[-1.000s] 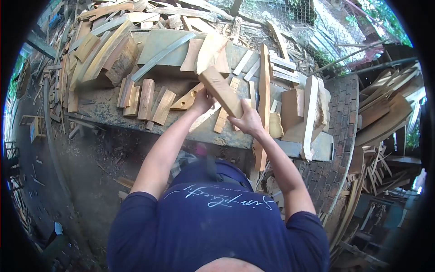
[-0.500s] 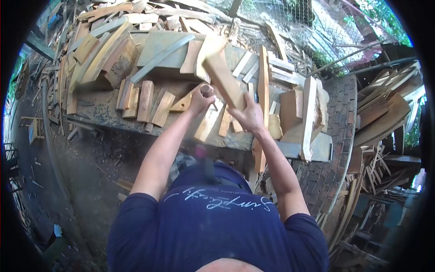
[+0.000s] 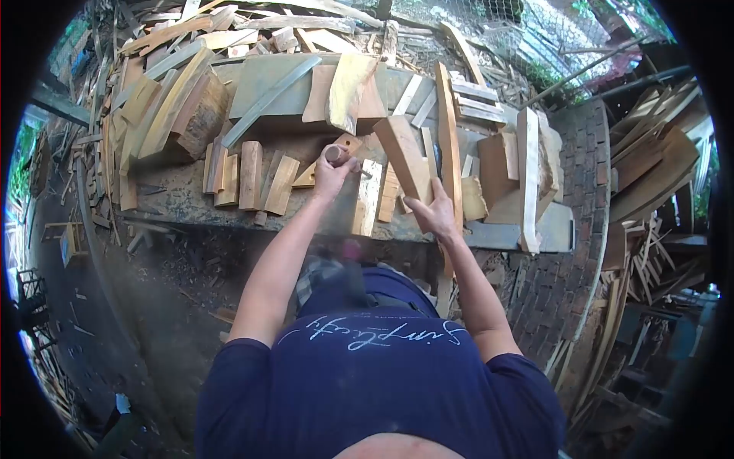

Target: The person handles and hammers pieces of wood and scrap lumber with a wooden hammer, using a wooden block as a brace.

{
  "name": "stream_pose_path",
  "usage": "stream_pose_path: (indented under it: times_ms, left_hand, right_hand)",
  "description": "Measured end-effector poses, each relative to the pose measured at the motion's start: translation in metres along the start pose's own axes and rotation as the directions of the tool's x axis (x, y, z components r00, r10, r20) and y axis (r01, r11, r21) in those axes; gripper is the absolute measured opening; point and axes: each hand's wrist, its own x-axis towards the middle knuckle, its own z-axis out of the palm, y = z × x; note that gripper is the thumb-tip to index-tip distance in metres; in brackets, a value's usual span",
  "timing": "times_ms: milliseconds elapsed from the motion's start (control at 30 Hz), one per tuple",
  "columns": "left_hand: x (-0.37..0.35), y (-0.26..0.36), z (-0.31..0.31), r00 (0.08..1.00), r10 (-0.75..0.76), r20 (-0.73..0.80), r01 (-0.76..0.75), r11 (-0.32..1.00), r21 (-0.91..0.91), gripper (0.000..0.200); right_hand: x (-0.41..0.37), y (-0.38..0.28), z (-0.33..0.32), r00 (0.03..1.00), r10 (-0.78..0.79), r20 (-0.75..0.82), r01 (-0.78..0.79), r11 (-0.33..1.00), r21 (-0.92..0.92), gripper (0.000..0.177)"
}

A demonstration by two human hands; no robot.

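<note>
My left hand [image 3: 331, 177] is closed around a chisel with a round wooden handle [image 3: 335, 155]; its thin tip [image 3: 366, 174] pokes out to the right, by a pale upright board [image 3: 368, 197]. Under that hand lies a yellowish piece of wood [image 3: 306, 177] with a hole [image 3: 349, 142] showing beyond the fingers. In my right hand [image 3: 437, 213] is a thick wooden block [image 3: 403, 159], gripped at its near end and tilted with its far end up and to the left. The block is apart from the chisel handle.
Wood offcuts [image 3: 250, 174] stand along the bench's near edge [image 3: 176, 222]. A large curved block [image 3: 202, 115] sits at the left, a long upright strip [image 3: 448, 145] right of my right hand. Scrap wood [image 3: 252, 34] is heaped behind; brick paving [image 3: 585, 176] lies to the right.
The wooden block in my right hand has come down and moved right, away from the chisel. My left hand has shifted slightly left, still holding the chisel. The view has moved a little.
</note>
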Motion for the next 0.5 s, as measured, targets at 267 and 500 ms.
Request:
stream_pose_path:
  times_ms: [267, 500]
  left_hand:
    - [0.007, 0.001, 0.021, 0.998, 0.056, 0.028, -0.056, 0.998, 0.006, 0.032]
    - [-0.004, -0.004, 0.048, 0.994, 0.076, -0.075, -0.055, 0.969, 0.242, 0.032]
  right_hand:
    - [-0.024, -0.025, -0.029, 0.995, 0.101, -0.016, -0.099, 0.992, 0.081, 0.066]
    - [-0.022, -0.087, -0.062, 0.989, -0.087, -0.119, 0.097, 0.992, 0.081, 0.057]
